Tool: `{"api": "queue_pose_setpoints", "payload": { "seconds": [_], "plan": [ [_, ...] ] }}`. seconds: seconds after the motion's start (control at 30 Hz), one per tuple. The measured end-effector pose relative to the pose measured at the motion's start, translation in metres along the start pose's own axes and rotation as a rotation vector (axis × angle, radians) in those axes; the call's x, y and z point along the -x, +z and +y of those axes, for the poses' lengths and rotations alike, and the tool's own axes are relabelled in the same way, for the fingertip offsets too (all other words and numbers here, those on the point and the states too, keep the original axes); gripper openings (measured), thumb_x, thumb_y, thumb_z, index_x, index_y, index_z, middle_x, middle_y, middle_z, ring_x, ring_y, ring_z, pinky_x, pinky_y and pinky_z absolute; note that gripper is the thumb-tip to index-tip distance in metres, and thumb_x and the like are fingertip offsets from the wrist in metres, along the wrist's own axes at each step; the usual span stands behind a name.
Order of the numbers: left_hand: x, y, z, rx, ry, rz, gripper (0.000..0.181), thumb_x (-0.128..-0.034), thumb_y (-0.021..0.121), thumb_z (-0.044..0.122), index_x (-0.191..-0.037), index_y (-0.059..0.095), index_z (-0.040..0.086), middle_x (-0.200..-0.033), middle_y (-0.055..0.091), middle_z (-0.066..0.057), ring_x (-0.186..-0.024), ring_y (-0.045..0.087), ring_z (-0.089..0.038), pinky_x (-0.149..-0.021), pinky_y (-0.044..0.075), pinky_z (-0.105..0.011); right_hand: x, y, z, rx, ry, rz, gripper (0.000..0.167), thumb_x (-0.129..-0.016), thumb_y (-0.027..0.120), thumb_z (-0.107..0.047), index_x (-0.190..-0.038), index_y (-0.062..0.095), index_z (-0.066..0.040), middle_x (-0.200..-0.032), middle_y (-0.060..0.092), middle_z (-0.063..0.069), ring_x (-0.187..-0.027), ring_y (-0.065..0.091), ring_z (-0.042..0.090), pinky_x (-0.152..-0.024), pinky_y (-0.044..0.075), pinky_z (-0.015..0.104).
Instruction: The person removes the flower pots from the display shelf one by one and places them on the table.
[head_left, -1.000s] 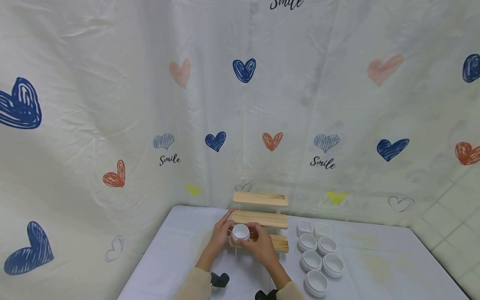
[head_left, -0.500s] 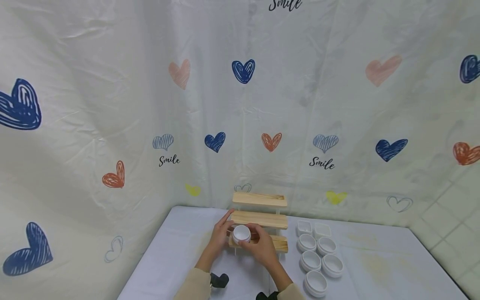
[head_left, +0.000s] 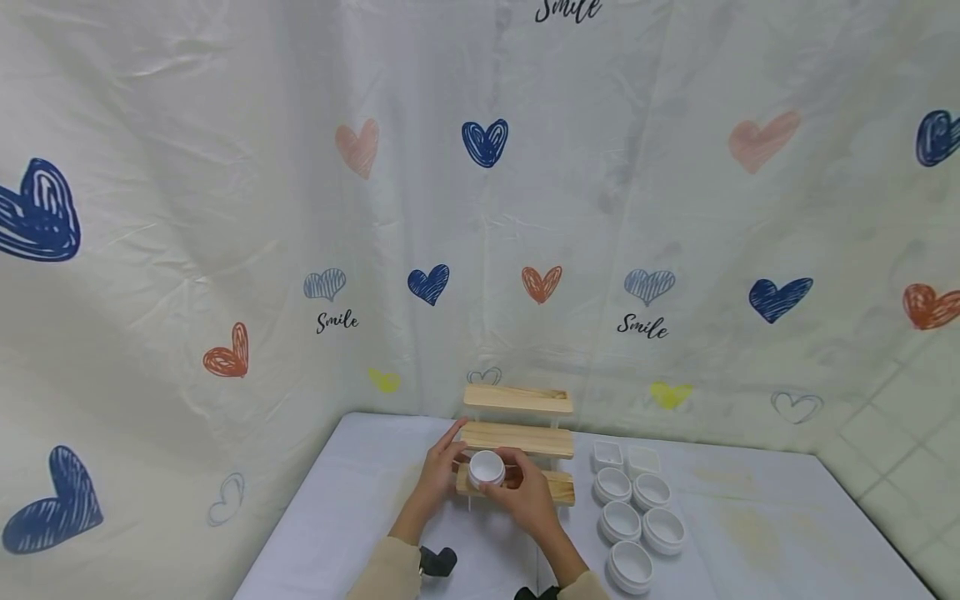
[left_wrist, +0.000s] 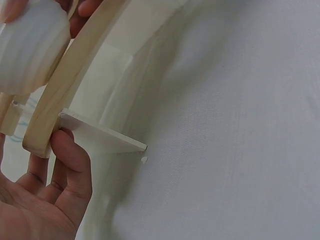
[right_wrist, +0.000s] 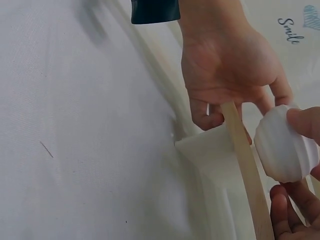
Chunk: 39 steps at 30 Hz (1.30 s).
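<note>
A wooden tiered display stand [head_left: 517,438] stands at the back of the table. My left hand [head_left: 437,477] grips the left end of its lowest shelf [left_wrist: 70,75]; in the left wrist view, fingers curl round the board beside the pale leg. On that shelf, near the left end, is a small white round bowl [head_left: 486,468] with a ridged side [right_wrist: 282,145]. My right hand [head_left: 528,493] pinches this bowl between thumb and fingers from the right. Whether its base sits flat on the board is hard to tell.
Right of the stand, several white round bowls [head_left: 620,522] stand in two columns, with two squarish white dishes [head_left: 607,455] behind them. A heart-printed curtain [head_left: 585,208] hangs close behind the stand. White cloth covers the table [head_left: 330,492].
The bowl and my right fingers have shifted slightly to the right along the lowest shelf. My left hand stays on the stand's left end.
</note>
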<state>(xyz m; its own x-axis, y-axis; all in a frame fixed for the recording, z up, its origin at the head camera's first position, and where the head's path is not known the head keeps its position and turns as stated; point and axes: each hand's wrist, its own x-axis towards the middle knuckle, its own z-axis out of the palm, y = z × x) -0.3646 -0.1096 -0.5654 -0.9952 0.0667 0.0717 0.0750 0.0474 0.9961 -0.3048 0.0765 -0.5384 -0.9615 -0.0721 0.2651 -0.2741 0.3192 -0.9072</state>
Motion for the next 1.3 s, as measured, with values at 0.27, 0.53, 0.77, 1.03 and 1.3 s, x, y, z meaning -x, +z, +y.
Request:
{"api": "queue_pose_setpoints", "payload": {
  "seconds": [0.27,0.53,0.77,1.03,1.3],
  "plan": [
    [0.001,0.0,-0.001,0.001,0.004,0.004,0.054,-0.1038,0.051,0.032,-0.157,0.044,0.025,-0.123,0.066,-0.012,-0.089,0.06,-0.018,-0.075,0.048,-0.031,0.002,-0.003,-0.003,-0.092,0.001,0.0,0.057,-0.078,0.088,-0.012,-0.129,0.063,-0.004,-0.121,0.069,0.014,-0.101,0.067,0.023,-0.078,0.056,0.024],
    [0.006,0.001,0.009,-0.007,-0.001,0.011,0.054,-0.1048,0.05,0.027,-0.157,0.042,0.017,-0.117,0.066,-0.013,-0.09,0.06,-0.022,-0.076,0.047,-0.032,0.006,-0.009,-0.016,-0.142,0.041,-0.018,0.058,-0.079,0.085,-0.004,-0.13,0.059,0.003,-0.124,0.066,0.022,-0.113,0.065,0.034,-0.09,0.058,0.041],
    [0.002,0.003,0.001,-0.002,0.002,0.028,0.053,-0.1039,0.051,0.03,-0.156,0.044,0.022,-0.117,0.066,-0.012,-0.089,0.058,-0.018,-0.075,0.047,-0.03,0.006,-0.008,-0.002,-0.187,0.044,0.007,0.06,-0.077,0.086,-0.006,-0.131,0.06,-0.003,-0.128,0.064,0.017,-0.116,0.065,0.029,-0.089,0.057,0.031],
    [0.001,0.005,0.001,-0.023,0.023,0.04,0.054,-0.1029,0.051,0.027,-0.156,0.044,0.02,-0.111,0.067,-0.013,-0.088,0.059,-0.017,-0.071,0.047,-0.027,0.009,-0.01,0.0,-0.19,0.062,0.006,0.061,-0.078,0.086,-0.007,-0.134,0.06,-0.006,-0.132,0.064,0.016,-0.117,0.064,0.028,-0.091,0.056,0.028],
    [-0.002,0.006,-0.001,-0.027,0.034,0.052,0.054,-0.1017,0.053,0.027,-0.155,0.045,0.021,-0.095,0.067,-0.019,-0.085,0.059,-0.021,-0.06,0.043,-0.027,0.014,-0.013,-0.003,-0.209,0.085,0.004,0.062,-0.077,0.085,-0.003,-0.134,0.06,-0.005,-0.133,0.064,0.016,-0.115,0.064,0.028,-0.091,0.056,0.03]
  ]
}}
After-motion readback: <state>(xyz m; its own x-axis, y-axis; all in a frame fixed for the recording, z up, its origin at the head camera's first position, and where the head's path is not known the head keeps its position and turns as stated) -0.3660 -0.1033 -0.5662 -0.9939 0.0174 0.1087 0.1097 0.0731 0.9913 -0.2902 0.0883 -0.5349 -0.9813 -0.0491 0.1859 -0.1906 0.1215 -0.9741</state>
